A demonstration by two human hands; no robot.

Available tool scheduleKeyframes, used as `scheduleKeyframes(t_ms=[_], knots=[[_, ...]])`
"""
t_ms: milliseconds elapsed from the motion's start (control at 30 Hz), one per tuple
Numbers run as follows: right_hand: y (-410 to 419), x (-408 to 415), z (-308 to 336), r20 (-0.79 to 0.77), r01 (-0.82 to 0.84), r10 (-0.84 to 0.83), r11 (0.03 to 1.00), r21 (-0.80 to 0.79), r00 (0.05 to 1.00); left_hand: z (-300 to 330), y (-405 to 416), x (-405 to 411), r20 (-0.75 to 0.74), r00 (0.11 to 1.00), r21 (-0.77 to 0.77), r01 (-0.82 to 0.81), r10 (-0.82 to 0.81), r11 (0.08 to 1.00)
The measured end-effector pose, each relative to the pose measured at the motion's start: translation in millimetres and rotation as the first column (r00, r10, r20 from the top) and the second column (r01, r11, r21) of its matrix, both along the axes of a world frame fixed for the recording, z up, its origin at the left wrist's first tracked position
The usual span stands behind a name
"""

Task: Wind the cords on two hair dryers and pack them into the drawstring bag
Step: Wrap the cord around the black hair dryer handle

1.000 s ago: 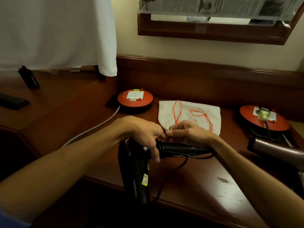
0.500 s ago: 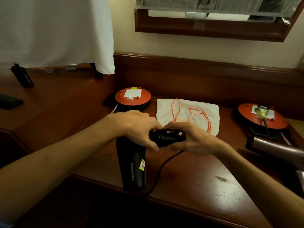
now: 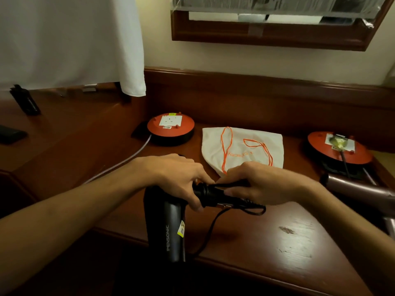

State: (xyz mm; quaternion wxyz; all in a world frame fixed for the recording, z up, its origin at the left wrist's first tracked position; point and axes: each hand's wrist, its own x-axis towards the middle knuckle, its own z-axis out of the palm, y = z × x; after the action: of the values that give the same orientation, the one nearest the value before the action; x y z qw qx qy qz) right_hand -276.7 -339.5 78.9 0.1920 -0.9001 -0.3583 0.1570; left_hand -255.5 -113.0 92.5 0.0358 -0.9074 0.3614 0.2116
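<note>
The desk (image 3: 267,238) is holding a white bag (image 3: 241,146) lying flat at the back. The black hair dryer (image 3: 165,223) is pointing its barrel toward the person, its handle sticking out to the right. The left hand (image 3: 177,178) is curling around the bend. The right hand (image 3: 260,184) is gripping the handle, fingers pinching the cord (image 3: 211,229).

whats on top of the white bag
Two loops of orange drawstring lie on the bag, over faint orange print. The right hand covers the bag's near edge, so that part cannot be seen, nor whether anything is inside.
</note>
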Motion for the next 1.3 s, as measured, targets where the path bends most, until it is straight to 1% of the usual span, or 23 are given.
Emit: scheduleKeyframes(t_ms=[67,133,167,233,300,367,467,500,533,600,633,700,767,833,900,967,1000,1033,1100,1167,1233,1267,1300], knots=[[-6,3,8,-0.056,0.0,-0.003,0.998,-0.057,0.998,-4,-5,-2,0.005,1.0,0.014,0.013,-0.013,1.0],[-9,8,9,-0.025,0.055,-0.057,0.996,-0.069,0.998,-2,-10,-3,0.022,1.0,0.011,0.004,-0.004,1.0],[-9,11,8,0.023,0.09,-0.089,0.995,-0.033,0.996,0,-11,-3,0.036,0.999,0.002,-0.006,0.006,1.0],[-9,18,3,0.143,0.163,-0.177,0.981,0.101,0.974,8,-11,0,0.044,0.998,-0.016,-0.041,0.042,0.999],[-16,24,0,0.172,0.217,-0.251,0.957,0.192,0.953,15,-9,2,0.033,0.997,-0.012,-0.069,0.07,0.998],[-23,29,4,0.11,0.204,-0.222,0.966,0.158,0.969,15,-8,3,0.069,0.996,0.025,-0.066,0.064,0.997],[-30,30,18,-0.01,0.156,-0.157,0.987,-0.023,0.988,5,-9,2,0.124,0.991,0.108,-0.059,0.046,0.992],[-29,28,21,-0.024,0.15,-0.15,0.988,-0.032,0.988,1,-9,3,0.115,0.992,0.121,-0.065,0.052,0.991],[-27,25,22,-0.025,0.142,-0.142,0.99,-0.005,0.99,-2,-8,5,0.099,0.993,0.12,-0.074,0.062,0.99],[-15,10,18,-0.002,0.097,-0.098,0.992,0.078,0.995,-1,-6,13,0.071,0.993,0.071,-0.1,0.095,0.992],[-6,0,13,0.006,0.071,-0.072,0.992,0.104,0.997,2,-4,17,0.031,0.992,0.02,-0.124,0.123,0.992],[8,-17,-3,0.004,0.062,-0.064,0.979,0.193,0.998,11,3,26,-0.14,0.977,-0.146,-0.182,0.162,0.972],[14,-29,-16,0.009,0.091,-0.099,0.941,0.325,0.995,16,11,31,-0.283,0.949,-0.277,-0.221,0.14,0.935],[17,-36,-28,0.025,0.1,-0.121,0.902,0.42,0.992,16,18,32,-0.323,0.936,-0.316,-0.243,0.136,0.917],[19,-40,-43,0.129,0.078,-0.155,0.881,0.466,0.979,13,20,32,-0.317,0.937,-0.34,-0.256,0.146,0.905],[24,-42,-60,0.259,0.07,-0.226,0.865,0.498,0.939,10,21,32,-0.326,0.932,-0.376,-0.281,0.157,0.883],[28,-44,-66,0.277,0.071,-0.254,0.842,0.535,0.927,9,22,32,-0.348,0.925,-0.394,-0.294,0.155,0.871],[29,-45,-72,0.24,0.085,-0.271,0.807,0.584,0.932,7,24,31,-0.369,0.918,-0.409,-0.302,0.146,0.861],[28,-44,-79,0.032,0.172,-0.259,0.725,0.667,0.965,4,27,28,-0.399,0.907,-0.442,-0.317,0.132,0.839],[22,-41,-85,-0.153,0.248,-0.198,0.682,0.688,0.968,3,27,23,-0.411,0.905,-0.479,-0.318,0.111,0.818],[15,-37,-88,-0.299,0.274,-0.094,0.713,0.645,0.95,4,23,17,-0.4,0.914,-0.505,-0.287,0.074,0.814],[13,-33,-86,-0.376,0.284,-0.053,0.753,0.593,0.925,6,19,13,-0.393,0.918,-0.511,-0.272,0.06,0.815],[11,-26,-83,-0.42,0.29,-0.054,0.802,0.522,0.906,8,16,9,-0.387,0.921,-0.51,-0.255,0.045,0.822]])
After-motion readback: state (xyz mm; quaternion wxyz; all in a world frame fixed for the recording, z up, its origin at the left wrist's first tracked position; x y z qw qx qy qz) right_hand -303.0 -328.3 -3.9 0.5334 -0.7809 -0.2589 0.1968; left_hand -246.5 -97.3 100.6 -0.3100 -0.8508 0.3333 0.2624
